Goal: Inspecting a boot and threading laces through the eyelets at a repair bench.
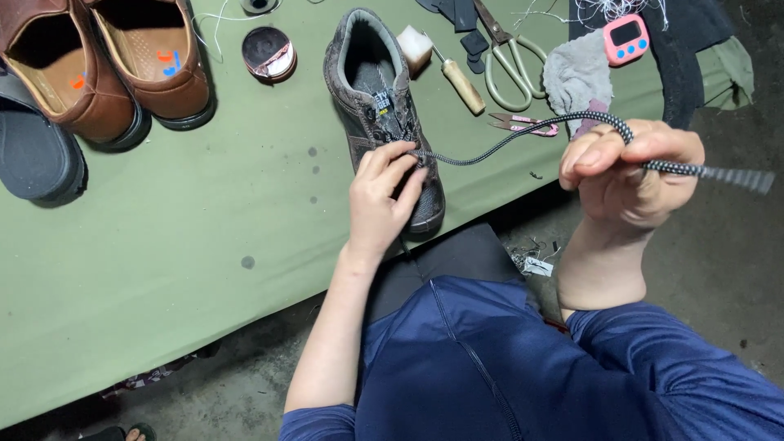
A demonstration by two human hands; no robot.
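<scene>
While the left hand (382, 196) presses the grey shoe (382, 106) — fingers together — the right hand (629, 175) pinches its lace (490, 149).

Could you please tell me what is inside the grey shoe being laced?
Inside the grey shoe a dark insole and the tongue's label show. The toe end is hidden, covered by the upper and the left hand.

Shoe (384, 106) on cloth (204, 245), loafers (106, 65) left, scissors (510, 61) right.
</scene>
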